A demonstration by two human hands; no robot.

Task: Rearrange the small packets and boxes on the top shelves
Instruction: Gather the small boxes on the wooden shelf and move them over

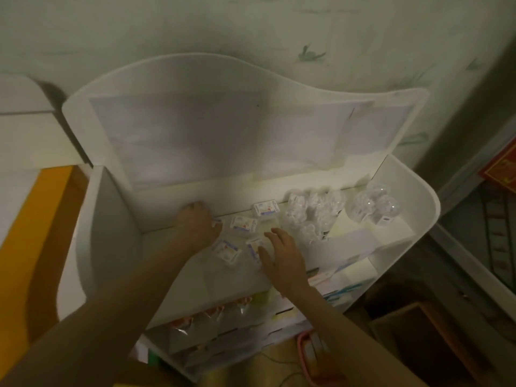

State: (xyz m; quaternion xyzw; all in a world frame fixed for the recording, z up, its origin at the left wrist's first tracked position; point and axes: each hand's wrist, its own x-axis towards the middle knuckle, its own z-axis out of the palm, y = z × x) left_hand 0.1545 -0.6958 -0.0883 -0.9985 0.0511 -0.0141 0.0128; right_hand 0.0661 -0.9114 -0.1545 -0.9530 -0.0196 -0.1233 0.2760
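Several small white boxes with blue and red print lie on the top shelf [173,241] of a white rack. One box [266,210] sits farthest back, another [243,224] just in front of it, a third [228,251] nearer me. My left hand [195,223] rests palm down at the shelf's left, its fingers covering the edge of a partly hidden box [218,222]. My right hand [282,256] lies flat with spread fingers over a fourth box [254,245], touching it without a clear grip.
Clear crinkled packets [312,212] and round clear packs [372,203] fill the shelf's right side, with white card dividers [351,238] in front. A lower shelf holds silver pouches [212,322]. A patterned wall stands behind; an orange-edged cabinet [30,224] is at left.
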